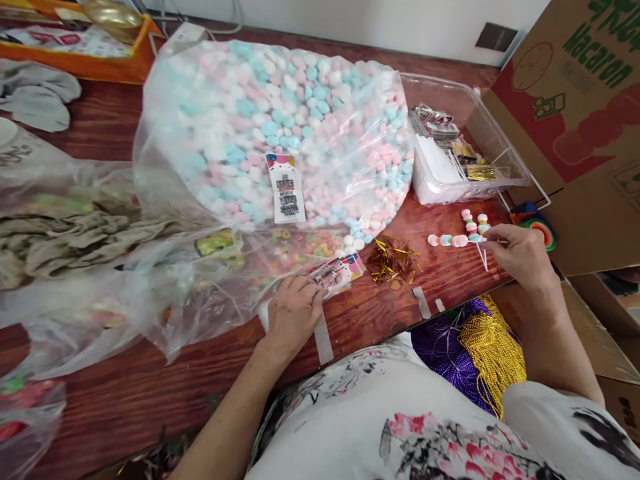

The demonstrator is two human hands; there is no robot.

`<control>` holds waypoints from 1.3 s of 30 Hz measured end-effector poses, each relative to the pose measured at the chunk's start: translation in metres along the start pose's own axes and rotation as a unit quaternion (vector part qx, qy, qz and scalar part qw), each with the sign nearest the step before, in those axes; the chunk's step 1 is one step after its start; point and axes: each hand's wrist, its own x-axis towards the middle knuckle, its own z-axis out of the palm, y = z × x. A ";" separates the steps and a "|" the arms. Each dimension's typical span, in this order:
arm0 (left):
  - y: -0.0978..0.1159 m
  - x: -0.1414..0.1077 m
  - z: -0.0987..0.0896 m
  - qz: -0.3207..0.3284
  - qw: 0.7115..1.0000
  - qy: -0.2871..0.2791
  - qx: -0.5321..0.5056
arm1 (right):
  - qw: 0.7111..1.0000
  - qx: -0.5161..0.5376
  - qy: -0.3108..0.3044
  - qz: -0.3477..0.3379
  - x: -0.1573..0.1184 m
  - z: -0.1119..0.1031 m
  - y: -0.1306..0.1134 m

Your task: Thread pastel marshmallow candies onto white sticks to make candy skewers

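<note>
At the right of the table, my right hand (520,253) is closed in a pinch on a candy skewer (447,241), a stick threaded with pastel pieces that points left. Two more candy skewers (470,225) lie beside it, their white sticks (483,257) showing below. My left hand (296,307) rests near the front edge, fingers bent together over the end of some small printed plastic bags (340,270). What its fingertips pinch is partly hidden. Between the hands lies a loose pile of gold twist ties (393,260).
A large clear bag of pastel candies (320,107) fills the middle, with another printed packet (287,190) on top. Behind right stands a clear plastic bin (445,187) beside a cardboard box (565,127). Plastic bags of coloured rings (295,250) and a cloth (75,240) lie left.
</note>
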 end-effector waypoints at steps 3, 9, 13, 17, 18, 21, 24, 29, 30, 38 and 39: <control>0.004 -0.001 0.000 -0.006 1.000 -0.004 0.011 | 0.987 0.157 0.018 0.027 0.019 0.008 -0.008; 0.023 0.001 -0.007 -0.025 0.994 -0.053 0.089 | 0.946 0.302 0.078 0.088 0.028 0.037 -0.033; 0.018 0.002 -0.007 -0.049 0.997 -0.040 0.040 | 0.952 0.263 0.134 0.077 0.020 0.036 -0.039; 0.010 -0.002 -0.004 -0.057 0.997 0.025 -0.038 | 0.978 0.164 0.124 0.037 0.014 0.037 -0.030; 0.009 -0.004 -0.004 -0.055 0.997 0.032 -0.044 | 0.983 0.146 0.109 0.026 0.014 0.039 -0.027; 0.008 -0.008 -0.004 -0.045 0.997 0.033 -0.046 | 0.988 0.125 0.085 0.009 0.015 0.045 -0.020; 0.005 -0.011 -0.006 -0.027 0.998 0.033 -0.052 | 0.991 0.121 0.058 0.004 0.015 0.051 -0.013; -0.001 -0.017 -0.009 -0.004 0.996 0.018 -0.085 | 0.983 0.149 0.107 0.013 0.000 0.051 -0.024; -0.003 -0.017 -0.010 0.000 0.995 0.015 -0.097 | 0.972 0.186 0.140 0.026 -0.006 0.049 -0.033; -0.010 -0.008 -0.010 -0.053 0.982 0.020 -0.181 | 0.843 0.510 0.168 0.030 -0.038 0.069 -0.131; -0.010 -0.007 -0.010 -0.060 0.980 0.019 -0.190 | 0.838 0.524 0.150 0.029 -0.040 0.076 -0.138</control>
